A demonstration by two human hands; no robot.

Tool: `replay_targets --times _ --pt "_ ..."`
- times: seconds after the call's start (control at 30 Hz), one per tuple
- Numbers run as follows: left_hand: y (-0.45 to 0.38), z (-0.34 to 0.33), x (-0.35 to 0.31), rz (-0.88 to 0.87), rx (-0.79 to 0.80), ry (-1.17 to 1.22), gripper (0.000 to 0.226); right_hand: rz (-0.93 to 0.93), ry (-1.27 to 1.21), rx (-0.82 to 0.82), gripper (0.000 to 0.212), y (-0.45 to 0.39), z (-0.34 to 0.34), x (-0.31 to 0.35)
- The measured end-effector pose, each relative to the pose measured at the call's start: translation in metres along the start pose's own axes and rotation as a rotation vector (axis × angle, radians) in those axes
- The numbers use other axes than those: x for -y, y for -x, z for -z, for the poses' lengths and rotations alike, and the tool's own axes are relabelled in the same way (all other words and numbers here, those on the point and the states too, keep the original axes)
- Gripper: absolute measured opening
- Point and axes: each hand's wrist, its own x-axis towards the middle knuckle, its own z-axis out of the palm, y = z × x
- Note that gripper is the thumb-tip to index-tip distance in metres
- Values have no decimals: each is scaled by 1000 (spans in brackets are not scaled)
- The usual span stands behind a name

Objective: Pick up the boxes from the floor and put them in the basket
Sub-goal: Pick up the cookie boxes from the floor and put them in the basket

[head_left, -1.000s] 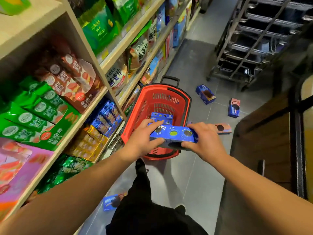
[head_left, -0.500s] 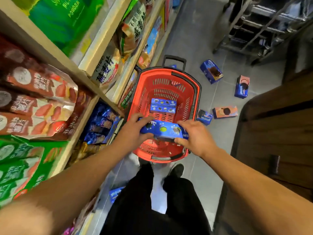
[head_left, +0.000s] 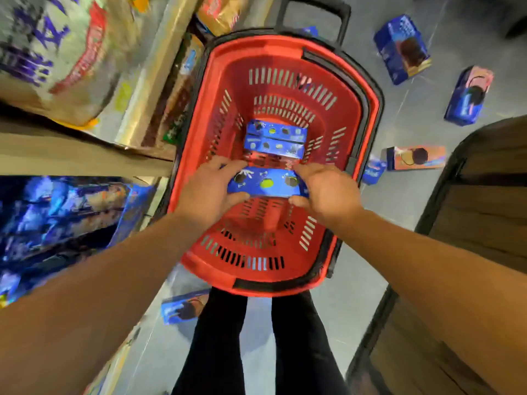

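Note:
A long blue box [head_left: 266, 183] hangs flat inside the red basket [head_left: 368, 109], low over its floor. My left hand [head_left: 208, 189] grips its left end and my right hand [head_left: 325, 189] grips its right end. Further back in the basket lie two more blue boxes [head_left: 275, 141] side by side. On the grey floor lie a blue box [head_left: 402, 48] and a blue-and-pink box [head_left: 469, 95] at the far right, an orange box [head_left: 416, 157] and a small blue box [head_left: 374, 173] right of the basket, and one blue box [head_left: 182, 307] by my left leg.
Store shelves [head_left: 85, 149] packed with snack packets run along the left, close to the basket. A dark wooden counter [head_left: 470, 223] stands at the right. The basket's black pull handle [head_left: 313, 12] sticks up at its far end. My legs stand right behind the basket.
I have leaned forward over the basket, and both hands have lowered the long blue box from above the near rim down into it.

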Motion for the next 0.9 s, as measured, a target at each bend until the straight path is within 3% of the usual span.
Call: replay_targets --times 0.17,0.33,0.77,0.9 --pt "-65 -93 62 51 -27 11 65 -19 80 -113 44 -82 -85 -28" --pt "-99 -168 111 104 -79 29 66 -45 42 -4 57 -146 -151 -49" --pt "-169 -263 156 200 -119 14 65 -177 125 -13 52 -218 -242 -81" --pt "-183 -276 164 176 -142 0 64 -239 151 -45 38 -233 -261 -86"
